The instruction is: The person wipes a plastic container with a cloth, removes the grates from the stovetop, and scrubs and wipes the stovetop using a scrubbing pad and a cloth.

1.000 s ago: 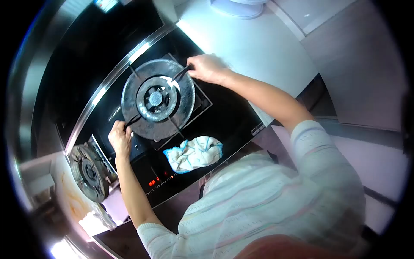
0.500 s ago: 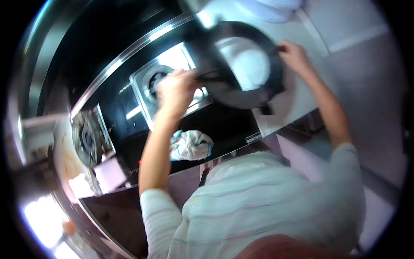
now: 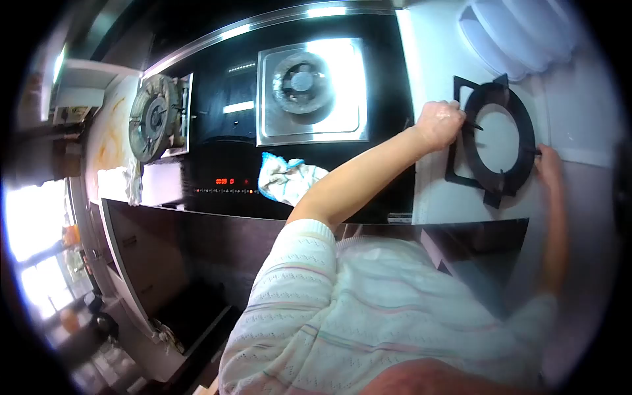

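A black ring-shaped pan support [image 3: 525, 135] is over the white counter [image 3: 431, 197] on the right. My left hand [image 3: 441, 123] grips one of its prongs on the left side, fingers closed. On the far side of the ring, my right hand [image 3: 548, 161] has its fingers closed round another prong. The uncovered burner [image 3: 302, 81] sits in a square steel tray [image 3: 309, 128] on the black glass hob [image 3: 220, 141]. A crumpled white cloth with blue edging [image 3: 287, 179] lies in front of that tray.
A second burner with its support [image 3: 153, 118] stands at the hob's left end. Red digits [image 3: 224, 181] glow near the hob's front edge. Pale rounded plastic ware [image 3: 510, 33] is at the back right. An open drawer or cabinet [image 3: 155, 257] is at lower left.
Both hands have carried the pan support from the steel tray rightwards to the white counter. The round metal plate around the burner is gone from there. The view has turned.
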Tool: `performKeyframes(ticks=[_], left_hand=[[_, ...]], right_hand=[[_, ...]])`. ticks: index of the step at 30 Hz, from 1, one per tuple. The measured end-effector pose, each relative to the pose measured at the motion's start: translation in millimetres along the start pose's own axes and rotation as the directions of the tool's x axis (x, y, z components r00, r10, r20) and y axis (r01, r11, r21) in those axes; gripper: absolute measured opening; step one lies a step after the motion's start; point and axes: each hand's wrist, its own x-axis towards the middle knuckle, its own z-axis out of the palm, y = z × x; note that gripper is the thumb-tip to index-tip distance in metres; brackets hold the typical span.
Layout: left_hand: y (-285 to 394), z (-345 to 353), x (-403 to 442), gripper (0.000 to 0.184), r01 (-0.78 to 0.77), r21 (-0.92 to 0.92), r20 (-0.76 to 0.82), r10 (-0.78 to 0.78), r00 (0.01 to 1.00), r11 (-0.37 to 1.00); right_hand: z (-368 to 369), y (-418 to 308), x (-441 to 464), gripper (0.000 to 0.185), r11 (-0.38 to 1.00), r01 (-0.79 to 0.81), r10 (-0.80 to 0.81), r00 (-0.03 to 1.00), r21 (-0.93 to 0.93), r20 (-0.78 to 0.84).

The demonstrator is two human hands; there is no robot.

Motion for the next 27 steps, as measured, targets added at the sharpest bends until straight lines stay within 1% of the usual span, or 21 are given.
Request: performKeyframes(ticks=[1, 2, 3, 6, 7, 8, 9, 10, 11, 12, 13, 14, 15, 16, 17, 19, 21, 22, 25, 26, 27], left_hand=[[-2.6, -5.8, -3.3, 0.014, 0.013, -0.004, 0.029, -0.013, 1.0, 1.0], [-5.6, -19.2, -8.1, 0.015, 0.042, 0.022, 0.102, -0.045, 0.994, 0.999], [-12.9, -35.1, -18.4, 0.019, 0.075, -0.049, 0.081, -0.07, 0.994, 0.996], [-55.8, -89.0, -67.6, 0.025, 0.107, -0.17, -0.142, -0.132, 0.981, 0.98], [-72.5, -115.6, -90.6, 0.025, 0.134, -0.152, -0.22, -0.166, 0.961, 0.979], [-88.9, -145.4, -115.6, 0.023, 0.223, -0.183, -0.245, -0.264, 0.933, 0.958], [-120.6, -162.0, -141.9, 0.022, 0.161, -0.195, -0.382, -0.226, 0.896, 0.967], [-133.1, -200.3, -170.4, 0.02, 0.234, -0.237, -0.419, -0.316, 0.851, 0.943], [-161.2, -228.3, -201.7, 0.019, 0.272, -0.173, -0.486, -0.322, 0.813, 0.947], [-170.8, -268.6, -230.7, 0.017, 0.343, -0.117, -0.543, -0.349, 0.764, 0.932], [-189.6, -299.7, -261.4, 0.017, 0.384, -0.181, -0.61, -0.409, 0.679, 0.906], [-214.6, -329.2, -295.9, 0.018, 0.468, -0.16, -0.671, -0.443, 0.594, 0.869], [-248.9, -351.9, -333.2, 0.018, 0.465, -0.237, -0.726, -0.473, 0.499, 0.853], [-286.6, -371.6, -374.6, 0.021, 0.503, -0.294, -0.76, -0.518, 0.393, 0.813], [-322.8, -388.3, -413.8, 0.024, 0.532, -0.348, -0.783, -0.552, 0.288, 0.771], [-379.2, -413.1, -475.0, 0.039, 0.557, -0.55, -0.69, -0.714, 0.118, 0.622], [-391.7, -425.6, -492.9, 0.045, 0.64, -0.656, -0.481, -0.875, 0.055, 0.401], [-397.9, -430.0, -499.2, 0.049, 0.67, -0.688, -0.363, -0.932, 0.017, 0.28], [-431.7, -427.9, -512.9, 0.049, 0.535, -0.825, -0.053, -0.967, 0.249, 0.183], [-431.6, -426.4, -510.8, 0.042, 0.504, -0.843, -0.057, -0.963, 0.262, 0.187], [-449.8, -426.4, -518.9, 0.04, 0.509, -0.846, -0.009, -0.959, 0.283, 0.159]], right_hand=[[-2.4, 9.7, 3.1, 0.023, 0.984, 0.132, -0.14, 0.989, -0.121, -0.055], [-9.2, 16.3, 10.8, 0.024, 0.996, 0.06, -0.062, 0.998, -0.071, -0.026], [-20.9, 13.7, 21.1, 0.024, 1.0, -0.011, 0.011, 1.0, -0.025, 0.008], [-61.7, -48.5, 29.8, 0.022, 0.959, -0.122, 0.128, 0.992, 0.256, -0.009], [-72.8, -87.1, 26.5, 0.022, 0.908, -0.08, 0.077, 0.997, 0.41, 0.025], [-85.9, -137.6, 15.5, 0.022, 0.831, -0.049, 0.023, 0.998, 0.554, 0.053], [-97.7, -187.4, 3.9, 0.023, 0.729, -0.025, -0.033, 0.997, 0.684, 0.072], [-106.4, -236.8, -4.6, 0.024, 0.636, -0.004, -0.128, 0.986, 0.772, 0.111], [-112.1, -287.3, -11.2, 0.025, 0.532, 0.001, -0.227, 0.964, 0.847, 0.141], [-115.5, -336.2, -16.4, 0.026, 0.454, 0.013, -0.328, 0.932, 0.891, 0.153], [-117.1, -385.9, -18.8, 0.027, 0.375, 0.018, -0.426, 0.891, 0.927, 0.155], [-114.3, -436.2, -17.5, 0.028, 0.283, -0.001, -0.519, 0.841, 0.959, 0.154], [-108.4, -484.3, -15.2, 0.03, 0.197, -0.031, -0.606, 0.781, 0.98, 0.147], [-102.7, -534.8, -14.7, 0.034, 0.176, -0.026, -0.645, 0.752, 0.984, 0.135], [-87.8, -580.4, -4.0, 0.038, 0.266, -0.006, -0.69, 0.697, 0.964, 0.194], [-86.0, -675.5, -11.1, 0.05, 0.224, -0.086, -0.721, 0.655, 0.971, 0.224], [-72.7, -747.8, -11.4, 0.061, 0.165, -0.191, -0.76, 0.601, 0.968, 0.248], [-68.4, -774.2, -14.5, 0.062, 0.107, -0.253, -0.758, 0.606, 0.962, 0.243], [-57.7, -822.5, -19.9, 0.069, 0.06, -0.339, -0.751, 0.604, 0.939, 0.266], [-55.5, -828.6, -21.7, 0.069, 0.064, -0.349, -0.742, 0.609, 0.935, 0.279], [-56.3, -832.2, -25.4, 0.07, 0.068, -0.36, -0.733, 0.615, 0.93, 0.292]])
